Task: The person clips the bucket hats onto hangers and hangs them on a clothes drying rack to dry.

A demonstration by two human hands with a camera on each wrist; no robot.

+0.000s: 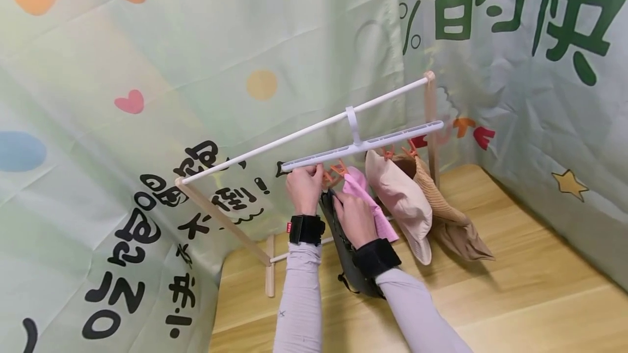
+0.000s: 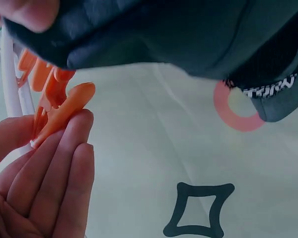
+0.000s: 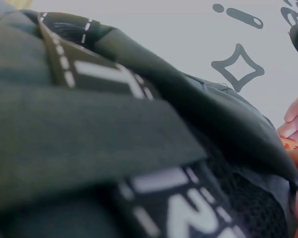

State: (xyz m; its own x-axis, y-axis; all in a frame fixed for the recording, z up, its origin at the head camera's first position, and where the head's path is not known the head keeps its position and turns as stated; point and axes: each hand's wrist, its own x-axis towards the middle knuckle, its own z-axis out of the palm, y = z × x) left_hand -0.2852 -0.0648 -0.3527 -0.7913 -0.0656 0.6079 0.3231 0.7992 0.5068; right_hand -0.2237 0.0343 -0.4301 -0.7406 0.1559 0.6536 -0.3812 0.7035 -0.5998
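Observation:
My left hand (image 1: 305, 187) is at the left end of a pale hanger bar (image 1: 324, 155). In the left wrist view its thumb and fingers pinch an orange clothespin (image 2: 64, 111). Just below, my right hand (image 1: 357, 219) grips the upper edge of a dark green hat (image 1: 350, 271), which hangs downward with a cord at its lower end. The right wrist view shows the hat's inner band (image 3: 102, 74) with white lettering, and mesh lining. Whether the clothespin's tips touch the hat cannot be seen.
From orange clips on the same hanger hang a pink cloth (image 1: 360, 192), a cream hat (image 1: 399, 200) and a brown corduroy hat (image 1: 441, 211). The hanger hooks over a white rod (image 1: 294, 132) on a wooden-post rack. Underneath is a wood-grain table (image 1: 515, 266); printed curtains stand behind.

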